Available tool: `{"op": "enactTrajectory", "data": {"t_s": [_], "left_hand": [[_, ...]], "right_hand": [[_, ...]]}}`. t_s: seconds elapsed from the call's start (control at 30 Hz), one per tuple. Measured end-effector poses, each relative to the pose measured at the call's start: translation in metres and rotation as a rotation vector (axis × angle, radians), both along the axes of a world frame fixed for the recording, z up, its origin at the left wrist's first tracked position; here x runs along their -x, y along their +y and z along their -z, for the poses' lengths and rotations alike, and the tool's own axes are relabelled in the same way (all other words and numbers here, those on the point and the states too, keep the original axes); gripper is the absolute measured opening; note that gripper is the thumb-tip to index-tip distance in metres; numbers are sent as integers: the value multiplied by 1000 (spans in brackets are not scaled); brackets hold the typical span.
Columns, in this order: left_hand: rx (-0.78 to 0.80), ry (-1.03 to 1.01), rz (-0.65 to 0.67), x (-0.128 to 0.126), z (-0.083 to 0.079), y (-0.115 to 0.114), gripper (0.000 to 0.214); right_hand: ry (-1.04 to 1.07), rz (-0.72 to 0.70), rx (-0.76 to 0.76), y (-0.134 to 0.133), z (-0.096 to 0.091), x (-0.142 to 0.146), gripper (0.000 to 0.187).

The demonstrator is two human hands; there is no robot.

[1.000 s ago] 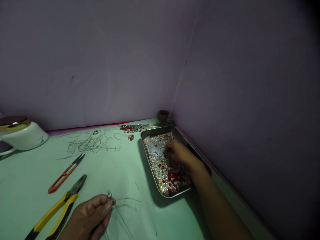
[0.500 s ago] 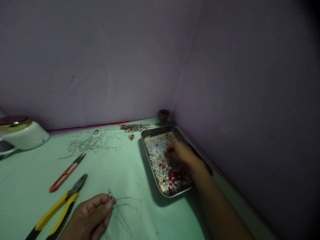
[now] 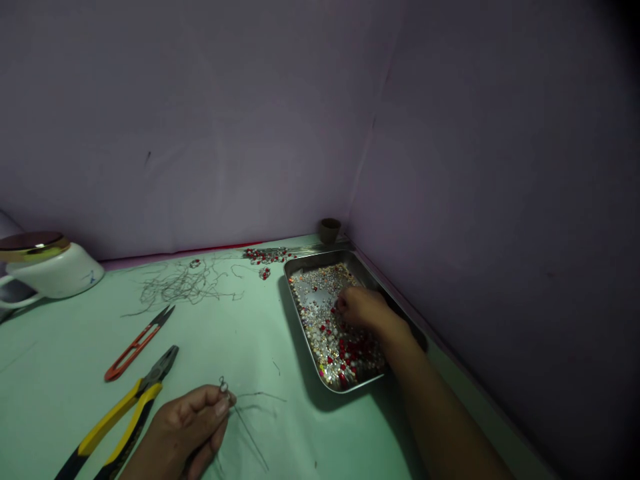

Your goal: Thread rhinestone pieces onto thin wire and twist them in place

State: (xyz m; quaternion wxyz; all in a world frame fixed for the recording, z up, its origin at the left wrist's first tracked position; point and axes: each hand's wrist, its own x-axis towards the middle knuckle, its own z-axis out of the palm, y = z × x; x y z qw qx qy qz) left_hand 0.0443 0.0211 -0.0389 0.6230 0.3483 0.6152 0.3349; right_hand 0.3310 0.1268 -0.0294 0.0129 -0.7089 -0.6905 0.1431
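Observation:
My left hand (image 3: 185, 430) rests low on the green table, its fingers pinched on a thin wire (image 3: 245, 420) with a small looped end (image 3: 223, 385) sticking up. My right hand (image 3: 363, 308) reaches into a steel tray (image 3: 300, 327) filled with several red, white and clear beads (image 3: 333, 343). Its fingers are curled down among the beads; what they pinch is too small to see. Yellow-handled pliers (image 3: 120, 410) lie just left of my left hand.
Orange thread snips (image 3: 137, 343) lie left of centre. A tangle of wire scraps (image 3: 183, 283) and a small beaded piece (image 3: 267, 255) sit near the back wall. A white pot with a gold lid (image 3: 47, 267) stands far left; a small brown cup (image 3: 329, 230) sits in the corner.
My right hand has drifted slightly nearer along the tray, picking among the beads. The left hand holds the wire as before; the view shifted a little.

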Motion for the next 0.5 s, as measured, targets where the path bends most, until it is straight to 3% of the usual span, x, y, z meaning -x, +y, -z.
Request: {"op": "enactTrajectory", "data": {"t_s": [0.13, 0.3, 0.37, 0.43, 0.5], "left_hand": [[8, -26, 62, 2, 4, 1, 36], [-34, -4, 118, 2, -1, 0, 40], [-62, 6, 120, 1, -4, 0, 39], [-83, 1, 122, 1, -4, 0, 38], [-93, -28, 125, 1, -2, 1, 35]], "right_hand": [[86, 1, -32, 0, -2, -5, 9], [280, -27, -213, 1, -17, -7, 13], [535, -31, -298, -4, -29, 4, 7], [959, -16, -298, -13, -41, 24, 5], [1438, -5, -100, -26, -50, 50, 10]]}}
